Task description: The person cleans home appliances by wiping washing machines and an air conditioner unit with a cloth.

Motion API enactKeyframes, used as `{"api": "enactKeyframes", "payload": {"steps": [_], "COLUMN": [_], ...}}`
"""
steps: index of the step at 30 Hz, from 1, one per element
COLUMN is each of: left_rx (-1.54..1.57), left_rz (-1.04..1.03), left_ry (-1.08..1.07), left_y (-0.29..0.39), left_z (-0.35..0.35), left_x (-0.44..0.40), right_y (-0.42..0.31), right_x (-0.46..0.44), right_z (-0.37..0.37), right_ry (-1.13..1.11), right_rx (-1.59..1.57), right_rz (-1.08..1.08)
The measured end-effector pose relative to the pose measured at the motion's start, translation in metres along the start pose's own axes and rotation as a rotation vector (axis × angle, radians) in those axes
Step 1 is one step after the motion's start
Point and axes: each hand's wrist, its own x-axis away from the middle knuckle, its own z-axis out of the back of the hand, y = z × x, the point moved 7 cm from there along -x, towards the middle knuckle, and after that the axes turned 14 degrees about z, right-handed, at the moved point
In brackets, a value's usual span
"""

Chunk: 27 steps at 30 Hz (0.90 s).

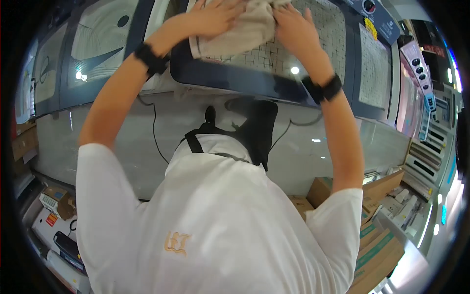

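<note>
A pale beige cloth (240, 40) lies bunched on the glass lid of a dark-framed washing machine (220, 81) at the top of the view. My left hand (211, 19) rests flat across the cloth, its fingers spread over the fabric. At the cloth's right edge, my right hand (296, 30) has its near fingers closed on the fabric, while an outer finger sticks out to the side. Some fingertips are cut off by the upper frame edge. Both wrists wear black bands.
Another washing machine (98, 44) stands to the left, and a control panel with a knob (368, 6) is at the upper right. Cables (155, 130) trail over the grey floor (181, 112). Cardboard boxes (377, 255) are stacked at the lower right.
</note>
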Motion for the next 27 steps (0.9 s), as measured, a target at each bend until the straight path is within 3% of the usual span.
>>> {"api": "enactKeyframes", "payload": {"steps": [1, 3, 5, 9, 12, 15, 17, 21, 27], "left_rx": [0.066, 0.200, 0.138, 0.262, 0.277, 0.048, 0.249, 0.302, 0.223], "left_rz": [-0.002, -0.007, 0.072, 0.064, 0.038, 0.039, 0.009, 0.033, -0.082], "left_ry": [-0.003, -0.014, 0.040, 0.068, 0.073, -0.095, -0.059, -0.093, 0.098], "left_y": [0.000, 0.002, 0.005, 0.024, 0.026, 0.035, 0.035, 0.046, 0.073], "left_z": [0.001, 0.003, 0.005, 0.018, 0.018, 0.029, 0.010, 0.023, 0.022], "left_x": [-0.008, -0.018, 0.006, 0.092, 0.099, 0.062, 0.023, 0.014, 0.083], "right_y": [-0.009, -0.034, -0.056, -0.098, -0.079, -0.033, -0.004, -0.030, -0.073], "right_x": [-0.013, -0.024, -0.024, 0.045, 0.079, 0.068, 0.045, 0.027, 0.108], "right_z": [0.005, 0.001, 0.001, 0.053, 0.060, 0.035, 0.003, 0.007, 0.069], "right_ry": [0.108, -0.036, -0.260, -0.076, -0.137, -0.111, -0.297, -0.286, -0.081], "right_rx": [0.015, 0.017, -0.086, -0.305, -0.184, -0.054, -0.060, -0.125, -0.156], "right_rz": [0.067, 0.059, 0.033, 0.108, 0.109, 0.074, -0.036, -0.040, -0.036]}}
